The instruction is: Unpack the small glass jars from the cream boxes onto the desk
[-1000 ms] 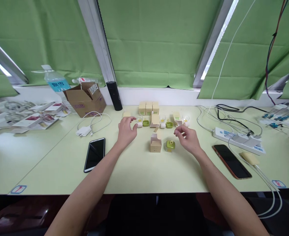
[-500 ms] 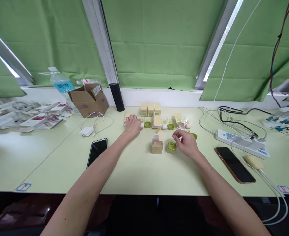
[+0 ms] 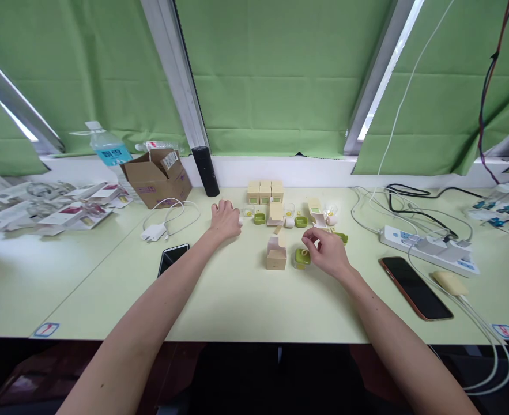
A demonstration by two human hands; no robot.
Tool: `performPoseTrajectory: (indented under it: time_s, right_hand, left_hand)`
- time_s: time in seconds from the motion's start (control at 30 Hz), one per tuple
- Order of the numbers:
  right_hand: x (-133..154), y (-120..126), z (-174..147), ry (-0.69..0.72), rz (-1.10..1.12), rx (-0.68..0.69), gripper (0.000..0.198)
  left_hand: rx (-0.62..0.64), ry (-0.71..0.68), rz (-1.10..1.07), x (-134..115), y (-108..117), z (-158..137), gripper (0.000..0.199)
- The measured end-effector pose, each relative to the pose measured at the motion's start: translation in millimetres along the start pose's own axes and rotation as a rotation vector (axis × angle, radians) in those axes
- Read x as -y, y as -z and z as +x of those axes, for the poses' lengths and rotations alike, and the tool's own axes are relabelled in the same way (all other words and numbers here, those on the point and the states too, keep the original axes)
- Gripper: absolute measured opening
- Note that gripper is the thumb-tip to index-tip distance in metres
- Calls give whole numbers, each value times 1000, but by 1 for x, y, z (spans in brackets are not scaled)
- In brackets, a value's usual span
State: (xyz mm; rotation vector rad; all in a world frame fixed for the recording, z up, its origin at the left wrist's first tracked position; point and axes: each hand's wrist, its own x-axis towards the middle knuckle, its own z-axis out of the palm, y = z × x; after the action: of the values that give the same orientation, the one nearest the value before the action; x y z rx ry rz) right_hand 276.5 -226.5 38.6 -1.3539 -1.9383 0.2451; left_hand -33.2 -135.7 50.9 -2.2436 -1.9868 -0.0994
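Note:
My left hand (image 3: 225, 221) rests low over the table with bent fingers; what lies under them is hidden. A small white piece (image 3: 240, 222) shows at its right side. My right hand (image 3: 327, 249) is closed, thumb and fingertips together, just above and right of a small clear container with a green lid (image 3: 302, 257). Anything in its pinch is too small to make out. Left of that container stands a small open cardboard box (image 3: 276, 256). Behind are a green rim-like part (image 3: 259, 218), another green part (image 3: 301, 222), a white roll (image 3: 289, 222) and clear cups (image 3: 248, 211).
Several closed small boxes (image 3: 265, 192) stand at the back. A black cylinder (image 3: 206, 171), a brown carton (image 3: 157, 177) and a white charger (image 3: 153, 232) are left. One phone (image 3: 173, 257) lies by my left forearm; another phone (image 3: 416, 288) and a power strip (image 3: 427, 251) lie right.
My left hand has moved slightly left, away from the clear cup and green part, which now show more fully. The small box seen beside its fingers is now out of sight. My right hand stays almost still.

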Motion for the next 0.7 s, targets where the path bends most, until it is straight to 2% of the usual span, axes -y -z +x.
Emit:
performPoseTrajectory:
  time_s: [0.13, 0.23, 0.43, 0.7]
  right_hand:
    - [0, 1, 0, 3, 3, 0, 11]
    - [0, 0, 0, 9, 4, -8, 11]
    - [-2, 1, 1, 25, -4, -4, 11]
    - [-1, 0, 1, 71, -27, -28, 12]
  left_hand:
    - [-2, 16, -94, -7, 7, 15, 60]
    - [-5, 10, -169, -12, 10, 35, 59]
    - [146, -78, -161, -12, 5, 70, 55]
    - [165, 11, -110, 13, 1, 77, 60]
